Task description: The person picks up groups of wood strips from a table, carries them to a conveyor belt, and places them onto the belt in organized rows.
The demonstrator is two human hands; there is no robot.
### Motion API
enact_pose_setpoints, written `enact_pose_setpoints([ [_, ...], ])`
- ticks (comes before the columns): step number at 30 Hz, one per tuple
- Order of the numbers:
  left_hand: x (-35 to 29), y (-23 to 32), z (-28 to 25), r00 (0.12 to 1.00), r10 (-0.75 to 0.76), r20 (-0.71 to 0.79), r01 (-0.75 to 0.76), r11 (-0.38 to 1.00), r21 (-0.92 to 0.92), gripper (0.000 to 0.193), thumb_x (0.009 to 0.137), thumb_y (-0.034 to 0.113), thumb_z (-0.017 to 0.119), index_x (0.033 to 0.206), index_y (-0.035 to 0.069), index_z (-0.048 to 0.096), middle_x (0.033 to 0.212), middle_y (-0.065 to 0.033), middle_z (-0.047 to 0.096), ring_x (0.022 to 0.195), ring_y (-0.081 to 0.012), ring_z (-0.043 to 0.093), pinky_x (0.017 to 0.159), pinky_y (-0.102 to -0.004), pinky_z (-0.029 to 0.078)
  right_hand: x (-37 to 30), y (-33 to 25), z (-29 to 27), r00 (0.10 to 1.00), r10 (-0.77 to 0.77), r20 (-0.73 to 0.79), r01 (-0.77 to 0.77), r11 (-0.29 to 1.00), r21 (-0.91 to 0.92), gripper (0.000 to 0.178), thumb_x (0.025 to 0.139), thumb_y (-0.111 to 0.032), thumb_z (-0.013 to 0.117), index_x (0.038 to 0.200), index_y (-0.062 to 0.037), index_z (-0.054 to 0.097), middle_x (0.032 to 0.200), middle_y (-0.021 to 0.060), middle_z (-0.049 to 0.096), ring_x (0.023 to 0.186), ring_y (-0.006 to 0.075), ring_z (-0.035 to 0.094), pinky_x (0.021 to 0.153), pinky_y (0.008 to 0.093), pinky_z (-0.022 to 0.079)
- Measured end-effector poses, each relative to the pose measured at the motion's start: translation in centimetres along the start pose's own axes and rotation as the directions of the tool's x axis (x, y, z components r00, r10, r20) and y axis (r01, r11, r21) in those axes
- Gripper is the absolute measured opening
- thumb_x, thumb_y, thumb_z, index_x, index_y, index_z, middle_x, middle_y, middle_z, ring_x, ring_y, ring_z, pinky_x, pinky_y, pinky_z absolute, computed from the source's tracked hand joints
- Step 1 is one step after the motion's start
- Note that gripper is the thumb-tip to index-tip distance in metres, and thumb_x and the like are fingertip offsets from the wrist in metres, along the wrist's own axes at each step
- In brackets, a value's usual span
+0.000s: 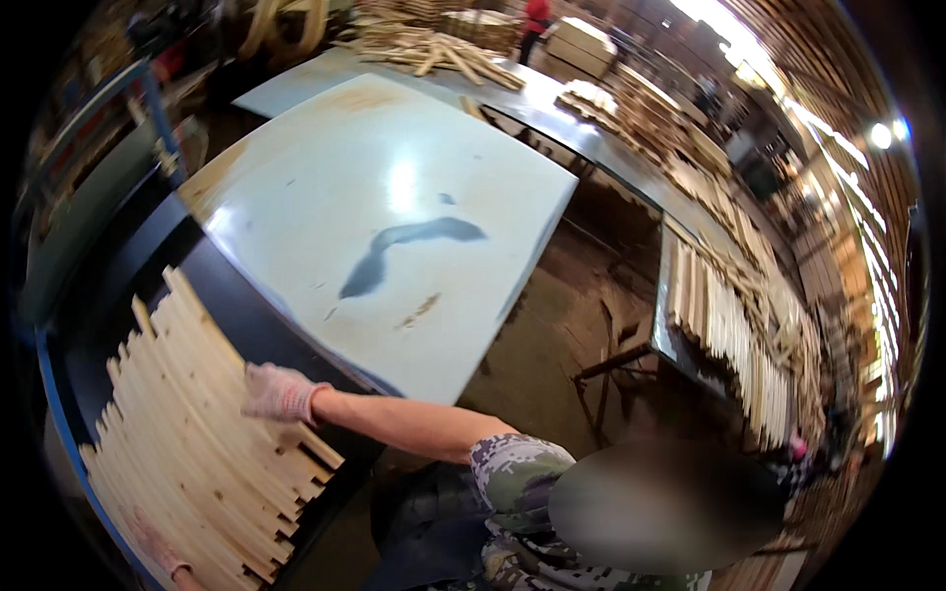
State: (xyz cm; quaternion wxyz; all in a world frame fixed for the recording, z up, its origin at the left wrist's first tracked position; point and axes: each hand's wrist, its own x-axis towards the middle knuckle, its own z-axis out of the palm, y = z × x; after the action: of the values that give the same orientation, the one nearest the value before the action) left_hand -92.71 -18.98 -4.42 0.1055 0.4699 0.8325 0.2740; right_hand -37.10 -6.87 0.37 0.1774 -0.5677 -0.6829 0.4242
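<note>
Many long pale wooden slats lie side by side as a broad sheet on a dark bench, their ends uneven. My right hand, in a whitish knitted glove, is at the sheet's right edge with its fingers curled against the outer slat; the fingertips are partly hidden. Near the lower left, my left hand lies over the slats with its fingers stretched out, blurred and hard to separate from the wood. My right arm reaches across from a camouflage sleeve.
A large pale sheet-topped table with a dark smear adjoins the black bench surface. A blue metal frame rises at left. More slats cover a long bench at right. Wood stacks and a person in red are behind.
</note>
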Motion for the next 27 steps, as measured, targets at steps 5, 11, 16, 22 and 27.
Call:
enact_pose_setpoints([
  [5,-12.6,27.6,6.2,0.881,0.399,0.253,-0.118,0.704,-0.701,0.062,0.111,0.038,0.045,0.155,-0.005,0.046,0.153,-0.0206,0.055,0.140,-0.0333,0.054,0.123,-0.0431,0.038,-13.2,6.6,-4.0,0.899,-0.265,0.349,-0.005,0.791,0.612,0.055,0.092,-0.028,0.067,0.136,0.0042,0.060,0.117,0.0151,0.072,0.105,0.0248,0.069,0.091,0.0385,0.056],
  [11,-31.8,45.6,18.1,0.415,0.739,0.530,0.355,0.405,-0.842,0.055,0.107,0.030,0.050,0.144,-0.010,0.055,0.135,-0.0226,0.067,0.127,-0.0299,0.064,0.112,-0.0440,0.049,-36.0,21.7,-9.1,0.977,0.059,0.205,-0.162,0.832,0.530,0.066,0.099,-0.039,0.058,0.155,-0.0059,0.052,0.126,0.0129,0.070,0.118,0.0212,0.063,0.102,0.0352,0.050],
  [16,-48.5,53.7,27.0,-0.080,0.754,0.652,-0.242,0.620,-0.746,0.033,0.097,0.013,0.065,0.124,-0.005,0.070,0.118,-0.0154,0.075,0.110,-0.0246,0.071,0.099,-0.0353,0.055,-54.4,35.2,-6.3,0.802,0.592,-0.082,-0.340,0.565,0.751,0.020,0.100,-0.020,0.057,0.116,-0.0062,0.058,0.105,0.0091,0.061,0.093,0.0233,0.064,0.078,0.0366,0.051],
  [22,-56.2,44.8,49.6,-0.204,0.661,0.722,-0.447,0.593,-0.669,0.034,0.100,0.020,0.062,0.122,-0.005,0.069,0.117,-0.0132,0.073,0.102,-0.0269,0.070,0.095,-0.0375,0.055,-70.2,42.7,-1.2,0.456,0.883,-0.114,-0.034,0.145,0.989,0.018,0.106,-0.029,0.059,0.096,-0.0136,0.058,0.075,-0.0049,0.050,0.063,0.0100,0.050,0.055,0.0270,0.040],
  [27,-54.9,40.6,53.8,-0.348,-0.063,0.935,-0.929,0.157,-0.335,0.046,0.100,0.033,0.061,0.129,0.000,0.072,0.130,-0.0107,0.074,0.119,-0.0288,0.069,0.102,-0.0385,0.052,-74.7,48.8,5.1,0.266,0.960,0.090,0.327,-0.178,0.928,0.033,0.103,-0.032,0.069,0.128,-0.0107,0.067,0.091,-0.0022,0.063,0.073,0.0102,0.056,0.063,0.0270,0.046],
])
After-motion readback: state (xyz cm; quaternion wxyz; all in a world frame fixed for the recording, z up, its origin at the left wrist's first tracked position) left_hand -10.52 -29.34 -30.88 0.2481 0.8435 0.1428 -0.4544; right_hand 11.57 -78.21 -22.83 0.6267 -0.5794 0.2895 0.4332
